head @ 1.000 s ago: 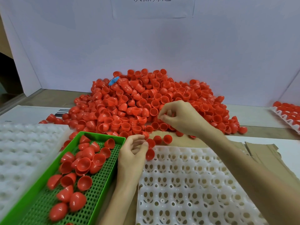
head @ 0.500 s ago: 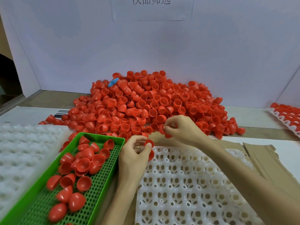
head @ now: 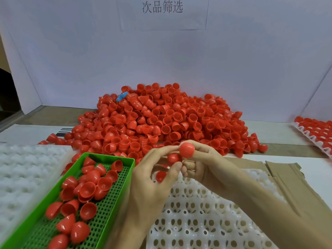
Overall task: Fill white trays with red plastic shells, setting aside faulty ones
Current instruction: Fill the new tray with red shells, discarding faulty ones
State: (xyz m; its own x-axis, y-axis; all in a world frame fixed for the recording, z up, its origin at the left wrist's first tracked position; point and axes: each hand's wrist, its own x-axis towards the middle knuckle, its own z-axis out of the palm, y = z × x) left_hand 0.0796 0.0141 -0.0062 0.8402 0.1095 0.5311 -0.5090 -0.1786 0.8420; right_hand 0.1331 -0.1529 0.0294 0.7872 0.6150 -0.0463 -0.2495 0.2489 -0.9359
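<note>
Nearest the camera, the white tray (head: 197, 221) is lying under my forearms, its rows of round pockets showing bare, with one red shell (head: 160, 177) sitting at its far left corner just below my fingers. To its left, a green perforated tray (head: 102, 218) is running away at an angle, holding a loose heap of set-aside shells (head: 88, 189), some dome up and some with the hollow showing. Further left, a stack of white trays (head: 23, 177) is resting on the table. Above the white tray's far edge, my left hand (head: 152, 178) is pinching a second shell (head: 173, 159) between thumb and forefinger, while my right hand (head: 203, 164) is curling its fingers around a third shell (head: 186, 150), gripping it with the smooth dome facing the camera. The two held shells are touching, one just above the other. Torn brown cardboard (head: 287, 177) is lying to the right of the white tray. Beyond my hands, the big pile of red shells (head: 161, 123) is spreading across the table, a blue piece (head: 122, 96) sticking out near its top left. At far right, a filled tray (head: 316, 133) of red shells is poking into view. Behind everything, a white backdrop is carrying a printed sign (head: 162, 7).
</note>
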